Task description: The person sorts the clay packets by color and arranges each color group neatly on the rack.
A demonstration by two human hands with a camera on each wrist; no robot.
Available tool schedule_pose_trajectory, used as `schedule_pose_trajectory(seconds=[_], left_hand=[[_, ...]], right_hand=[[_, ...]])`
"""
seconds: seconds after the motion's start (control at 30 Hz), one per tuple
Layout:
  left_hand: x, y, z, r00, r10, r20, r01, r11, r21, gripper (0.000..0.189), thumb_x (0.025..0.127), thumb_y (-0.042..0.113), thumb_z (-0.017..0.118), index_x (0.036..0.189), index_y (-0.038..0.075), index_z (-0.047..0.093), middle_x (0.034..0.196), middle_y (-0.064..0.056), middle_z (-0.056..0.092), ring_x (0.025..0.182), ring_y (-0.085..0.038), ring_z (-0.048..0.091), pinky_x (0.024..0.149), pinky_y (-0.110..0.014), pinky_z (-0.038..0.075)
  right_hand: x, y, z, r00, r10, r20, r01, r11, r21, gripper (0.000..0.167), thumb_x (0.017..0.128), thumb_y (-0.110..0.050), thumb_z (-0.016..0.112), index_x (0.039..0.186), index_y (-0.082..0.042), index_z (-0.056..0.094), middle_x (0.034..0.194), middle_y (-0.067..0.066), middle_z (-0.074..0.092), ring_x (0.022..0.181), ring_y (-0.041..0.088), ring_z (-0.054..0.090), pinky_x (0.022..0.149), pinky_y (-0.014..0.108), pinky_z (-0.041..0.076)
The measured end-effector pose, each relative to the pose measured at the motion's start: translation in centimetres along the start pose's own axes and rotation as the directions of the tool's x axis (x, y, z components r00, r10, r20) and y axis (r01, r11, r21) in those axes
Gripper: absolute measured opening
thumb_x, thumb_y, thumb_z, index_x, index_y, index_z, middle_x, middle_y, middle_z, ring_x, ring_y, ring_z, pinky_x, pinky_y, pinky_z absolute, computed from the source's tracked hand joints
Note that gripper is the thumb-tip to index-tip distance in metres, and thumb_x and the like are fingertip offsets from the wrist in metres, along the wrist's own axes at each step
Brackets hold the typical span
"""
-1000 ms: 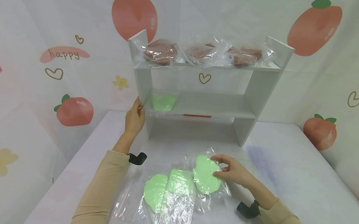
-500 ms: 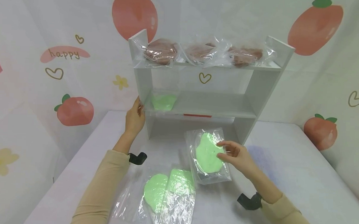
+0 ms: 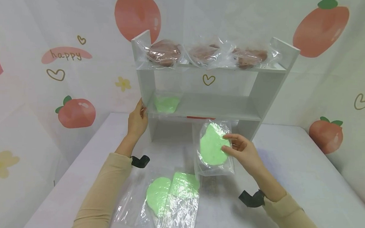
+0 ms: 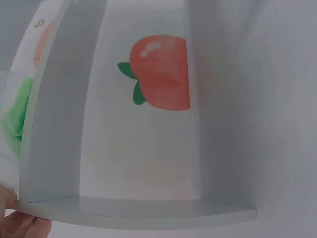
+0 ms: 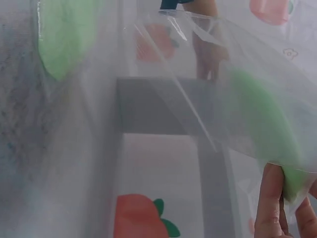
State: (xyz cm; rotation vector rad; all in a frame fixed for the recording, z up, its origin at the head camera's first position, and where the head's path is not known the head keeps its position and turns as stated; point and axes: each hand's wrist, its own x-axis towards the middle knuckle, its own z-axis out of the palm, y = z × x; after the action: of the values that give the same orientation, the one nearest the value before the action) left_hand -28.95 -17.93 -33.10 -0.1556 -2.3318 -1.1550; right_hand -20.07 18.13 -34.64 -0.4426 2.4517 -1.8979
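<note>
A clear plastic bag holding a flat light-green slab (image 3: 214,147) hangs upright before the shelf's lower opening. My right hand (image 3: 243,151) pinches its right side between thumb and fingers; the right wrist view shows the fingers (image 5: 270,198) at the slab's edge. My left hand (image 3: 137,122) grips the left side panel of the white shelf (image 3: 145,89), about level with the middle board. On that board's left end lies another bagged green piece (image 3: 167,104). Two more bagged slabs, one round (image 3: 158,195) and one squarish (image 3: 184,186), lie overlapping on the table.
Along the shelf's top board sit three clear bags with brown lumps, at left (image 3: 164,53), middle (image 3: 204,54) and right (image 3: 250,58). Behind the shelf hangs a white fruit-print cloth (image 3: 92,20). The shelf stands on a white table (image 3: 283,164).
My right hand has lifted the bagged green slab off the table, away from the other two, and raised it toward the shelf. The left hand stays on the side panel.
</note>
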Motion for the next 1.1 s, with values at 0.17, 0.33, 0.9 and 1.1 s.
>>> schedule_pose_trajectory(seconds=[0.17,0.33,0.9,1.1], left_hand=[[0.0,-0.1,0.0,1.000,-0.011,0.009,0.011,1.000,0.001,0.049,0.097,0.003,0.042,0.144,0.000,0.030,0.126,-0.031,0.054,0.113,-0.043,0.057,0.093,-0.048,0.051],[0.0,-0.1,0.1,1.000,-0.009,0.004,0.008,1.000,0.003,0.049,0.097,0.003,0.042,0.144,0.002,0.031,0.126,-0.030,0.055,0.112,-0.042,0.058,0.092,-0.048,0.051],[0.0,0.1,0.0,1.000,-0.001,-0.019,0.001,1.000,0.005,0.049,0.096,0.003,0.044,0.143,0.002,0.033,0.124,-0.030,0.056,0.109,-0.042,0.060,0.091,-0.048,0.052],[0.0,0.1,0.0,1.000,-0.007,-0.015,0.008,1.000,0.006,0.048,0.096,0.003,0.044,0.143,0.000,0.033,0.123,-0.030,0.056,0.109,-0.042,0.060,0.091,-0.047,0.052]], right_hand=[[0.3,-0.6,0.0,1.000,0.004,-0.024,-0.004,1.000,-0.005,0.035,0.085,-0.016,0.068,0.118,-0.013,0.057,0.106,-0.018,0.059,0.085,0.002,0.060,0.076,0.014,0.051],[0.5,-1.4,-0.1,0.999,0.023,-0.046,-0.024,0.999,-0.029,0.035,0.087,-0.021,0.066,0.120,-0.013,0.056,0.111,-0.014,0.056,0.083,0.001,0.059,0.071,0.017,0.052],[2.1,-4.7,0.5,0.985,0.038,-0.171,-0.035,0.999,0.024,0.040,0.089,-0.034,0.063,0.126,-0.024,0.052,0.145,0.004,0.038,0.108,0.009,0.054,0.069,0.019,0.047],[3.3,-4.8,1.1,0.978,-0.025,-0.209,0.057,0.988,0.146,0.033,0.090,-0.022,0.062,0.122,-0.020,0.054,0.133,-0.002,0.043,0.071,-0.001,0.054,0.064,0.016,0.047]])
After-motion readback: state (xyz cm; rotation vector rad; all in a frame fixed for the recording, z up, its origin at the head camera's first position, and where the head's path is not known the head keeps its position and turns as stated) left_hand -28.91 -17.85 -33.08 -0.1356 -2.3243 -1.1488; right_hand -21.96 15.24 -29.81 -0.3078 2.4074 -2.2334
